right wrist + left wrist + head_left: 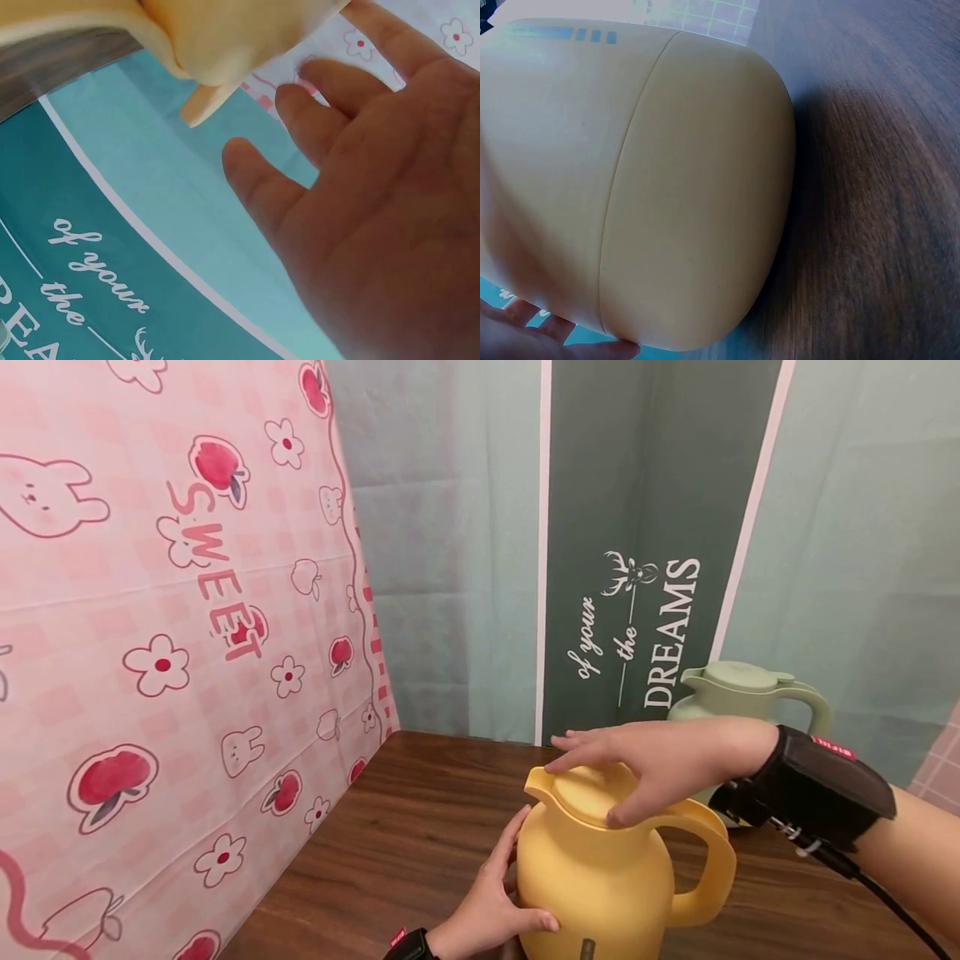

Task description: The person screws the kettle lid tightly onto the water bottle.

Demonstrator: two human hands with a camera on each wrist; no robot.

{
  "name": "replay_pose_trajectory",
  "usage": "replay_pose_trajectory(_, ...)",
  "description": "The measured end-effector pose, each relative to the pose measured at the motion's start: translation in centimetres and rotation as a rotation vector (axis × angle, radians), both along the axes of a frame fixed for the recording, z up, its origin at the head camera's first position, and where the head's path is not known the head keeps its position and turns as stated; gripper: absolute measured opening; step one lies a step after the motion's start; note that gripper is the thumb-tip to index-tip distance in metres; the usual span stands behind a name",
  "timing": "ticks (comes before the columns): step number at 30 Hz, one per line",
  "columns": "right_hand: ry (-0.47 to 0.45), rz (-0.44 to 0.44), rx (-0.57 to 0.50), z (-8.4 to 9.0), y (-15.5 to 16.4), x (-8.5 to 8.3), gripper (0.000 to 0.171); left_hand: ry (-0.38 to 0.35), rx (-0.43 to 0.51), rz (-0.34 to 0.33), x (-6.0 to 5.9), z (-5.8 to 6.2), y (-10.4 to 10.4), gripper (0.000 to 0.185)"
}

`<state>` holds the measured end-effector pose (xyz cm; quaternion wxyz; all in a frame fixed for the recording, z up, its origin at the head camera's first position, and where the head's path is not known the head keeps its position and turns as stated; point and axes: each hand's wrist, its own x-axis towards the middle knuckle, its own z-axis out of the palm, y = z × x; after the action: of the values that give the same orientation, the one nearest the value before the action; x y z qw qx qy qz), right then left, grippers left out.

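A yellow thermos jug [592,885] stands upright on the wooden table, its spout to the left and its handle [722,868] to the right. My left hand [487,893] holds the jug's left side, thumb at the front and fingers round the far side. In the left wrist view, fingertips [619,350] lie along the smooth yellow body [697,187]. My right hand [667,760] is over the lid [585,793], palm down, with the thumb at the lid's rim. Its fingers [259,176] are spread and extended in the right wrist view, with the spout [202,101] beside them.
Behind my right wrist stands a pale green thermos jug [738,681], partly hidden by the arm. A pink printed cloth [187,693] hangs at the left, and a green cloth [622,485] with white lettering hangs at the back. Brown tabletop [375,843] extends left of the yellow jug.
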<state>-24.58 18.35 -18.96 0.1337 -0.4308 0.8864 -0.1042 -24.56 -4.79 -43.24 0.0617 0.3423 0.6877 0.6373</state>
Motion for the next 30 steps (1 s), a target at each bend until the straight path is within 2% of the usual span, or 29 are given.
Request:
replay_pose_trajectory(2, -0.016, -0.014, -0.004, 0.0, 0.1, -0.2, 0.06, 0.001, 0.001, 0.0, 0.0, 0.0, 0.1, 0.101)
replay_pose_trajectory(5, 0.044, -0.006, -0.006, -0.3, 0.1, -0.4, 0.056, 0.0, 0.01, -0.003, 0.0, 0.0, 0.1, 0.101)
replay_pose_trajectory(8, 0.199, -0.005, -0.001, -0.8, -0.2, -0.4, 0.059, 0.016, 0.018, 0.006, 0.0, 0.0, 0.2, 0.101)
replay_pose_trajectory(12, 0.427, -0.068, 0.039, -1.5, -0.8, -0.1, 0.062, 0.023, 0.01, 0.017, 0.0, 0.0, 0.3, 0.101)
replay_pose_trajectory(15, 0.497, -0.101, 0.07, -1.7, -1.0, 0.1, 0.065, 0.02, 0.009, 0.018, 0.0, 0.0, 0.3, 0.101)
replay_pose_trajectory(18, 0.442, -0.095, 0.08, -1.2, -0.8, 0.3, 0.069, 0.021, 0.014, 0.015, 0.0, 0.0, 0.3, 0.101)
replay_pose_trajectory(24, 0.216, -0.04, 0.066, 0.0, -0.1, 0.4, 0.064, -0.006, 0.037, -0.01, 0.1, 0.0, 0.3, 0.1)
replay_pose_trajectory(27, 0.184, 0.001, 0.055, 0.1, 0.0, 0.3, 0.06, -0.008, 0.061, -0.018, 0.1, 0.0, 0.2, 0.1)
replay_pose_trajectory(30, 0.191, -0.004, 0.055, 0.1, -0.1, 0.2, 0.058, -0.015, 0.058, -0.021, 0.1, 0.1, 0.2, 0.1)
